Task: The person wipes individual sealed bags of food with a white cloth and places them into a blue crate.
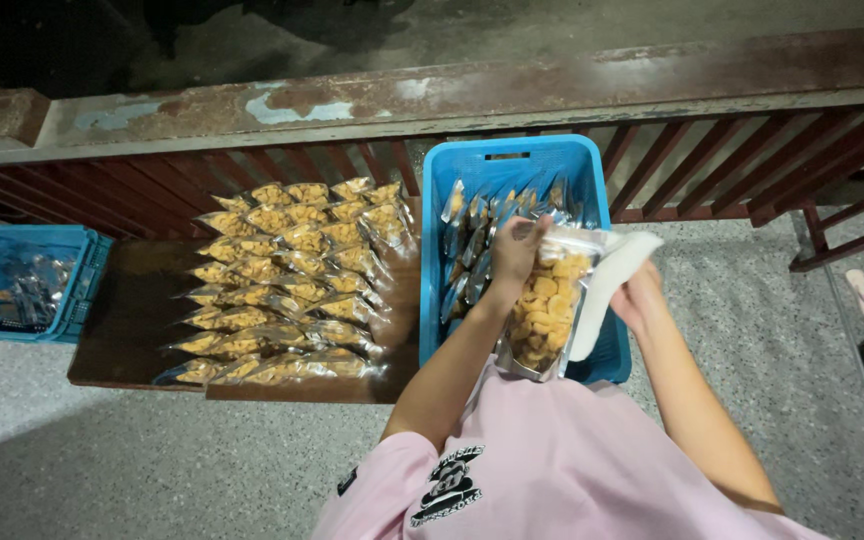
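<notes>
The clear snack bag (pixel 544 305) hangs above the blue crate (pixel 512 165). Left hand (pixel 514 250) fingers clamp its top edge; right hand (pixel 640 295) fingers: cannot tell. Light, crinkly, contents likely fragile; the top seam gives the best hold.

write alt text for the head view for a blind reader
Both hands, left hand and right hand, hold a clear snack bag over a blue crate. Rows of filled bags lie on a wooden board beside it.

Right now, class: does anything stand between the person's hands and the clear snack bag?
Nothing visible does. The left hand already grips the clear snack bag at its top, and the right hand holds a white sheet against its side.
</notes>
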